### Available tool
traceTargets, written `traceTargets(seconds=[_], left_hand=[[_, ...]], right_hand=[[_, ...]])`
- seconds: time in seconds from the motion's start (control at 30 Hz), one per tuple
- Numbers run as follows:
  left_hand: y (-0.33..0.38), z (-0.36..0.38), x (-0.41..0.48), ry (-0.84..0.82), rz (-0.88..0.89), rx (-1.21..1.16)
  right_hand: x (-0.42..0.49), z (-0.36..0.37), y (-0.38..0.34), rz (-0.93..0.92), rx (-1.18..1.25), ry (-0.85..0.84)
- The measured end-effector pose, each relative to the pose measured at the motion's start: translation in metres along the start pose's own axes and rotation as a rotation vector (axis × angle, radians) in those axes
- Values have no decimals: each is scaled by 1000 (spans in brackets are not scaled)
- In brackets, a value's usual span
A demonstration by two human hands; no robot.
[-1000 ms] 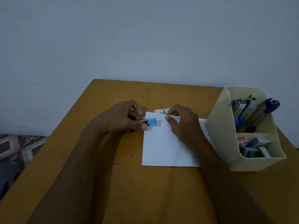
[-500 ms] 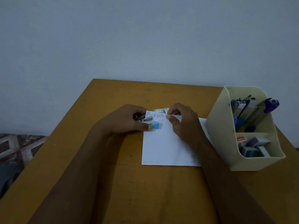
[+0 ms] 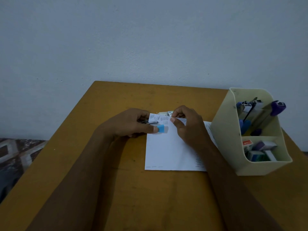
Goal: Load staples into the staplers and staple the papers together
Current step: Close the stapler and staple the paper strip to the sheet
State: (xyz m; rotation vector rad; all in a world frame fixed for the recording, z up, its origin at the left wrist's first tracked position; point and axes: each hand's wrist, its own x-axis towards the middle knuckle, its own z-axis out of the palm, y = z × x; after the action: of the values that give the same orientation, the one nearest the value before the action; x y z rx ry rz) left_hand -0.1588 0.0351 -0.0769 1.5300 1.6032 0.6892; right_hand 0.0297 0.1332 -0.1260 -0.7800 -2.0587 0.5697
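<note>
White printed papers (image 3: 168,152) lie on the wooden table (image 3: 116,189). My left hand (image 3: 128,124) grips a small stapler with a light blue tip (image 3: 160,128), set at the papers' top left corner. The top edge of the sheets is lifted, and the stapler's metal jaw (image 3: 152,122) sits around that corner. My right hand (image 3: 186,125) pinches the raised top edge of the papers just right of the stapler.
A cream desk organiser (image 3: 233,147) stands at the right, holding several staplers with blue and purple parts (image 3: 278,107) and small staple boxes (image 3: 260,150). A small box (image 3: 166,113) lies behind the papers. The table's left edge drops to a patterned floor (image 3: 15,152).
The top edge of the papers has been lifted by my right hand, and the stapler has shifted slightly down and right onto the corner.
</note>
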Motion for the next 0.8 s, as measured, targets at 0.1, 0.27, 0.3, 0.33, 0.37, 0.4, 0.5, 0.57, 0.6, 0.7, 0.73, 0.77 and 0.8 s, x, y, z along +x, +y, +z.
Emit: traceTargets(seconds=[0.1,0.27,0.3,0.33,0.37,0.4,0.5,0.57,0.6,0.7,0.73,0.77,0.8], left_hand=[[5,4,2,21,13,49],[10,12,5,56,65,154],[11,13,6,66,70,189],[12,15,6,75,69,227],[13,16,6,86,63,259],[14,16,6,97,56,284],[16,18,7,132,54,356],[16,20,8,151,59,373],[16,21,9,159,60,371],[15,21,10,170,69,379],[15,21,10,172,75,389],[14,21,10,177,80,397],[14,21,10,182,86,403]], right_hand=[[0,0,1,-2,-2,-3],[0,-1,2,-8,10,6],[0,-1,2,-18,8,8],[0,-1,3,-25,6,10],[0,-1,4,-26,6,11],[0,-1,4,-23,10,13],[1,-1,4,-23,16,13],[1,-1,4,-11,29,3],[1,-2,4,-3,38,-4],[0,-2,3,-1,46,-21],[0,-2,3,-8,44,-20],[0,-2,3,-15,42,-18],[0,-2,3,-21,41,-16]])
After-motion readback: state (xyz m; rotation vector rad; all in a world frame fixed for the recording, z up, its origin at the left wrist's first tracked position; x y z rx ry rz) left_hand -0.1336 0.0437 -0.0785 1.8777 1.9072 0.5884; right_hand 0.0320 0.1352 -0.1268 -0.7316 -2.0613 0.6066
